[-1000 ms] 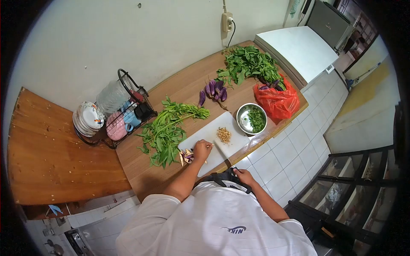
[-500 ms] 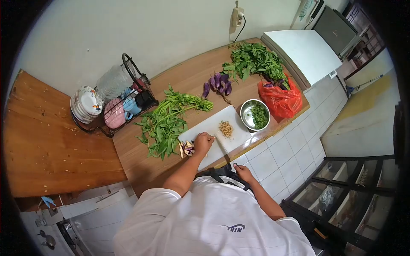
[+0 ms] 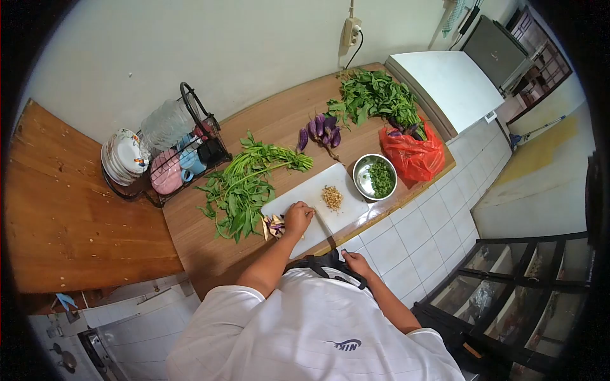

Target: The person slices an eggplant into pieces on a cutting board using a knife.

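Observation:
My left hand [image 3: 298,219] is closed in a pinch over the white cutting board [image 3: 292,202]; whatever small piece its fingers hold is too small to name. My right hand [image 3: 357,261] is closed at the board's near edge, around the handle of a knife [image 3: 323,222] whose thin blade lies over the board near my left fingertips. Beyond the blade sits a small pile of finely chopped pale brown bits [image 3: 332,198]. Purple and cream cut pieces [image 3: 273,226] lie beside my left hand. A metal bowl [image 3: 359,189] with chopped greens [image 3: 381,180] stands right of the board.
Leafy green stalks [image 3: 244,184] lie left of the board. Purple eggplants [image 3: 324,130] lie behind it. Another leafy bunch [image 3: 378,95] and a red plastic bag [image 3: 413,155] occupy the right end. A dish rack [image 3: 219,143] with plates and cups stands at the left.
The view has shifted slightly, so the table appears a little lower and further left. Both hands keep nearly the same places at the board.

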The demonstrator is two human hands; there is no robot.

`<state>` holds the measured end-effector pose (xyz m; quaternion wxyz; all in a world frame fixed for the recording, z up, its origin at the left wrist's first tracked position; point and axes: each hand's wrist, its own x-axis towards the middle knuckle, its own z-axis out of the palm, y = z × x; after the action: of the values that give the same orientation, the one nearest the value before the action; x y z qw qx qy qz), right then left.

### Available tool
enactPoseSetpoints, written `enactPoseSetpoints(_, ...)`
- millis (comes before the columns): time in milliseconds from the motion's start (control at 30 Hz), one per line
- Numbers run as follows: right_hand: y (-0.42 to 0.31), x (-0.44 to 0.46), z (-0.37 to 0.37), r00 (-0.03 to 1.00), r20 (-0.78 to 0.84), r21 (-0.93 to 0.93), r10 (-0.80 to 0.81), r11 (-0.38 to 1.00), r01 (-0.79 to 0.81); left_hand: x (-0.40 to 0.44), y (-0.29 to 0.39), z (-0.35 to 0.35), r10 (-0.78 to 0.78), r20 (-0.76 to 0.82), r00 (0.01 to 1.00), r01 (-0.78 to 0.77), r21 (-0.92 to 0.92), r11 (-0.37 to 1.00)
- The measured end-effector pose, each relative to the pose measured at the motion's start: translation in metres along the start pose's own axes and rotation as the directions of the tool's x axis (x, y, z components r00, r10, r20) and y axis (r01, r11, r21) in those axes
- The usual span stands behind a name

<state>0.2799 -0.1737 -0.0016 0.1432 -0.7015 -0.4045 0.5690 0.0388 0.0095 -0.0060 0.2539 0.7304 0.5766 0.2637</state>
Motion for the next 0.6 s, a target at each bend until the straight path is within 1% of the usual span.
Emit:
enactPoseSetpoints(33, 0.0, -0.001, 0.0, 1.0, -0.011, -0.004, -0.018, 1.0, 0.018, 0.0, 0.001, -0.001, 0.021, 0.014, 1.0, -0.021, 0.011, 1.0)
enactPoseSetpoints(100, 0.001, -0.002, -0.001, 1.0, -0.012, 0.026, -0.017, 1.0, 0.017, -0.001, 0.003, -0.003, 0.015, 0.02, 1.0, -0.015, 0.01, 1.0)
enactPoseSetpoints(200, 0.0, -0.003, -0.003, 1.0, 0.007, 0.044, 0.023, 0.999, -0.024, 0.001, 0.008, -0.006, 0.01, 0.019, 1.0, -0.01, -0.001, 1.0)
enactPoseSetpoints(267, -0.005, -0.007, -0.003, 0.999, 0.021, 0.144, 0.039, 0.989, -0.042, 0.005, 0.013, -0.009, 0.012, 0.011, 1.0, -0.012, -0.013, 1.0)
enactPoseSetpoints(333, -0.003, -0.005, -0.002, 1.0, 0.01, 0.127, 0.028, 0.991, -0.029, 0.006, 0.016, -0.012, 0.069, -0.014, 0.998, -0.069, -0.038, 0.997)
enactPoseSetpoints(433, -0.003, -0.004, -0.001, 1.0, 0.007, 0.103, 0.028, 0.994, -0.028, 0.006, 0.015, -0.012, 0.061, 0.041, 0.997, -0.06, -0.019, 0.998)
enactPoseSetpoints(600, 0.012, 0.005, 0.002, 0.999, 0.025, 0.121, 0.036, 0.992, -0.039, 0.005, 0.008, -0.002, 0.026, 0.025, 0.999, -0.025, -0.022, 0.999)
